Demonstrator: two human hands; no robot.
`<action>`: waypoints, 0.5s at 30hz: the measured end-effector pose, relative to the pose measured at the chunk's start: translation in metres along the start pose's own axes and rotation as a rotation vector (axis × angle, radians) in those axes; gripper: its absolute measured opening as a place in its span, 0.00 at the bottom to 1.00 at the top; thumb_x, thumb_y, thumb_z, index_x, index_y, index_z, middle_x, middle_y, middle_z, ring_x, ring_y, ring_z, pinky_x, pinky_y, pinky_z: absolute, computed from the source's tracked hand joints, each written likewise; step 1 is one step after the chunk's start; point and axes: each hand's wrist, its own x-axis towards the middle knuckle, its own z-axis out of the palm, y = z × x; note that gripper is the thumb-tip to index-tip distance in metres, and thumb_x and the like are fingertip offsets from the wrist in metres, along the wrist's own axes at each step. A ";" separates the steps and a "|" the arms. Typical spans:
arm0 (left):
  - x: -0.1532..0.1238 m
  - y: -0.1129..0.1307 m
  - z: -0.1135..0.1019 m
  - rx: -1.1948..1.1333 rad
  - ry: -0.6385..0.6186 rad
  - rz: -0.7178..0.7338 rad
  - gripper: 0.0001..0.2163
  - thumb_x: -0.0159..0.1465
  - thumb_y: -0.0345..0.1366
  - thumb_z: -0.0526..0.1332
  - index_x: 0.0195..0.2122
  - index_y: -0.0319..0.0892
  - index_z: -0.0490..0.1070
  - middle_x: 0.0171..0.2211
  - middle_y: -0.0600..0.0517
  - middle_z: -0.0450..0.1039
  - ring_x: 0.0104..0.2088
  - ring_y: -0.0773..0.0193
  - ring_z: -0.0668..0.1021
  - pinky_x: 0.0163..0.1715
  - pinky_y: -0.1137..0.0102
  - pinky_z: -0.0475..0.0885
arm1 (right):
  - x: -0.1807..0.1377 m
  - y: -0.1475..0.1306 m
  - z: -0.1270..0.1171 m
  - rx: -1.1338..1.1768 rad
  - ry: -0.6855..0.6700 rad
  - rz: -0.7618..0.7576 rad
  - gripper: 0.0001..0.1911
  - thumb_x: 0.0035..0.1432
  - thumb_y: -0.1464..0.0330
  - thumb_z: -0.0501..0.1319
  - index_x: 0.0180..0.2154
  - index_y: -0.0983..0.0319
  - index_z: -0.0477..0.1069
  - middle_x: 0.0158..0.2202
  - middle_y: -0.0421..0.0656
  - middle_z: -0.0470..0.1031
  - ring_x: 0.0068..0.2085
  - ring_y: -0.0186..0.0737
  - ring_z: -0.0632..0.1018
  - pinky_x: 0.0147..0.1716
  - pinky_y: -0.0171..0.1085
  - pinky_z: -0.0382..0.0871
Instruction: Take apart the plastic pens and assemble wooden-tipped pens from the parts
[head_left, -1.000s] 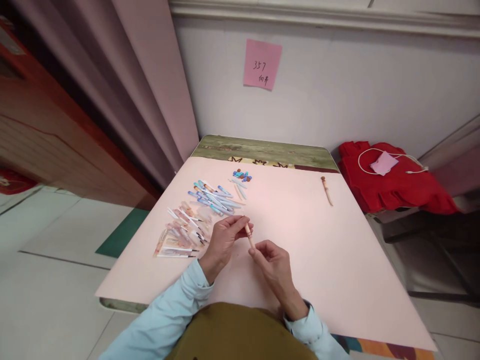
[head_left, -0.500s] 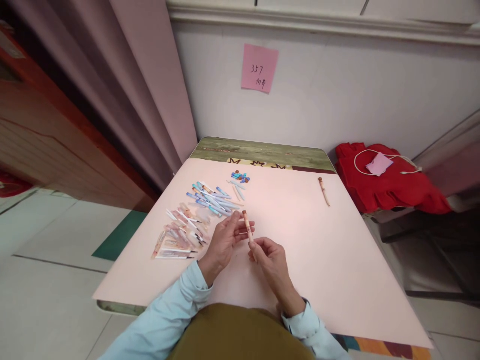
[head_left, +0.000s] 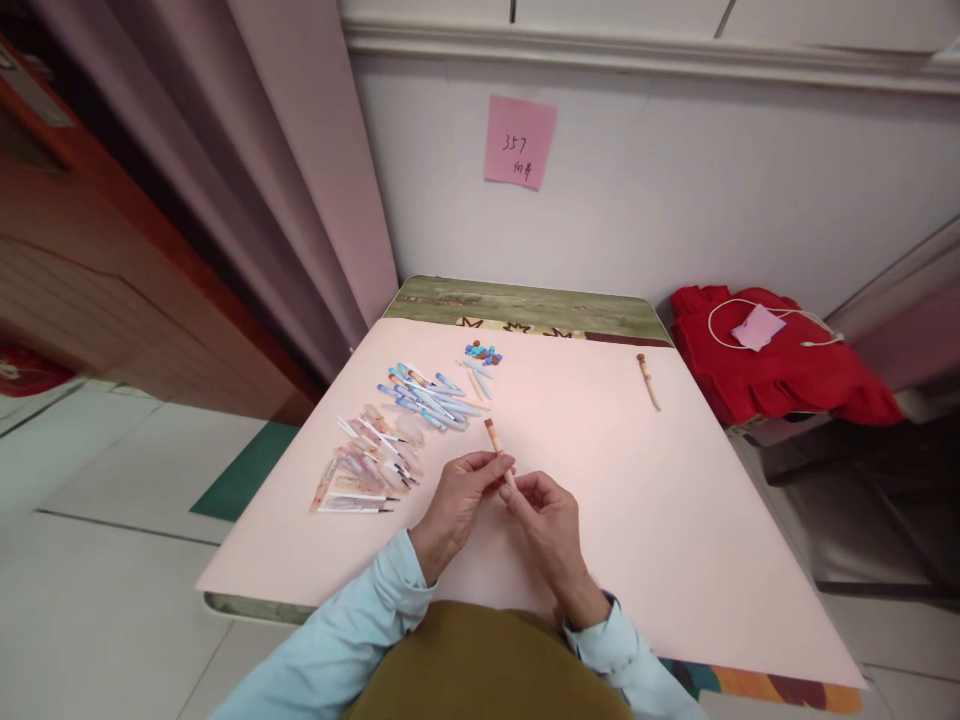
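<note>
A cream pen (head_left: 493, 436) with a brown end slants upward between my two hands over the table. My left hand (head_left: 459, 503) pinches its middle between thumb and fingers. My right hand (head_left: 549, 517) has thumb and forefinger closed on its lower part, touching the left fingertips. Fingers hide the pen's lower end. Left of the hands lie a heap of blue pen barrels (head_left: 431, 398) and, nearer me, a spread of pinkish pen parts (head_left: 358, 462) with white, dark-tipped refills (head_left: 358, 497).
Small blue and brown toppers (head_left: 483, 353) are heaped at the back, beside a few pale tapered pieces (head_left: 478, 380). A brown-topped pen (head_left: 649, 382) lies alone on the right of the pink-covered table (head_left: 660, 540). Red cloth (head_left: 787, 375) with a white cable lies beyond the right edge.
My left hand has gone from loosely spread fingers beside the pen's upper end to a pinch around its middle. The right hand keeps its hold at the lower part.
</note>
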 end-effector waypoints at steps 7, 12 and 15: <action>-0.004 -0.001 0.005 0.093 -0.026 0.052 0.11 0.55 0.43 0.68 0.28 0.39 0.79 0.27 0.50 0.76 0.29 0.66 0.73 0.33 0.71 0.67 | 0.003 -0.004 -0.005 0.140 -0.077 0.080 0.18 0.51 0.54 0.68 0.28 0.63 0.72 0.24 0.40 0.73 0.27 0.35 0.72 0.29 0.35 0.66; -0.005 0.001 0.008 0.118 -0.070 0.059 0.13 0.56 0.45 0.67 0.29 0.38 0.78 0.25 0.51 0.74 0.26 0.66 0.72 0.28 0.72 0.67 | 0.003 -0.006 -0.005 0.261 -0.120 0.151 0.18 0.49 0.54 0.69 0.26 0.62 0.71 0.22 0.39 0.73 0.25 0.35 0.71 0.29 0.35 0.66; -0.006 0.000 0.011 0.107 -0.077 0.044 0.14 0.57 0.46 0.67 0.29 0.37 0.78 0.27 0.50 0.75 0.26 0.66 0.72 0.27 0.72 0.67 | 0.004 -0.006 -0.005 0.303 -0.123 0.165 0.18 0.48 0.54 0.70 0.26 0.62 0.72 0.22 0.39 0.72 0.25 0.34 0.70 0.28 0.35 0.66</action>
